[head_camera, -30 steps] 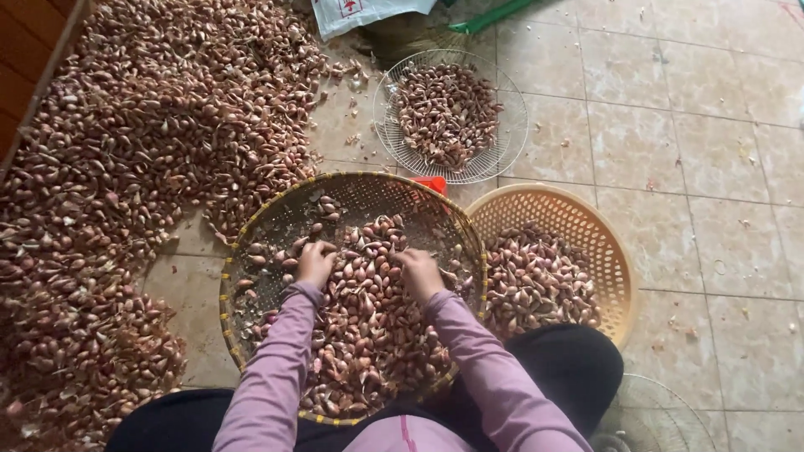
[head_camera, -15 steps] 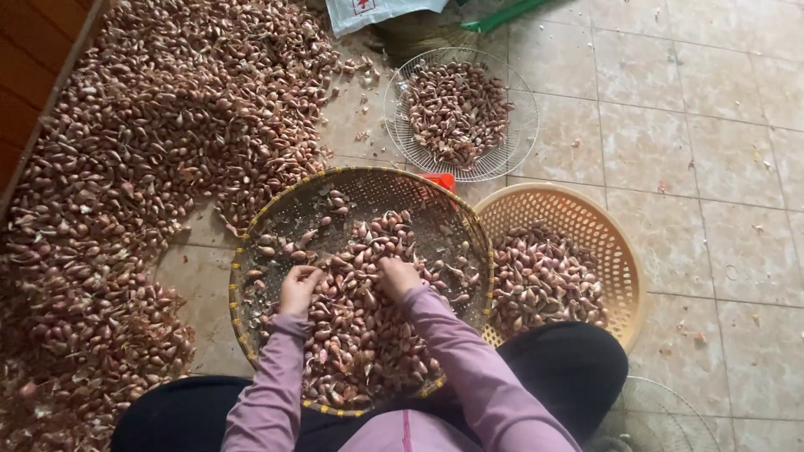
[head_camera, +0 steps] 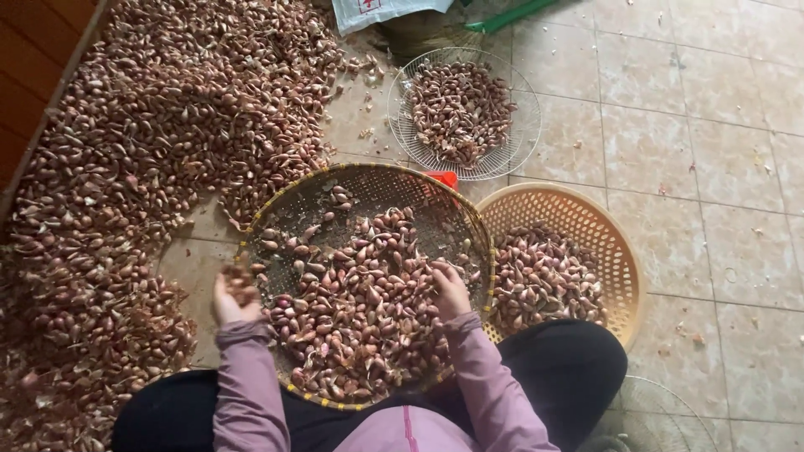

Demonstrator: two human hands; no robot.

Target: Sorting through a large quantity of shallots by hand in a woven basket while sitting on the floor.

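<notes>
A round dark woven tray (head_camera: pixel 368 180) lies in front of me, heaped with pinkish garlic cloves (head_camera: pixel 360 301). My left hand (head_camera: pixel 230 297) is raised at the tray's left rim, closed around a small handful of cloves. My right hand (head_camera: pixel 450 289) rests on the cloves near the tray's right rim, fingers down among them. Both arms wear pink-purple sleeves.
A large spread of cloves (head_camera: pixel 142 151) covers the tiled floor at the left. A tan plastic basket (head_camera: pixel 586 218) with cloves stands at the right, a wire basket (head_camera: pixel 523 125) with cloves behind it. A wooden wall edge runs along the far left.
My left hand has left the middle of the tray and moved out to its left rim with cloves in it. My right hand has shifted toward the right rim.
</notes>
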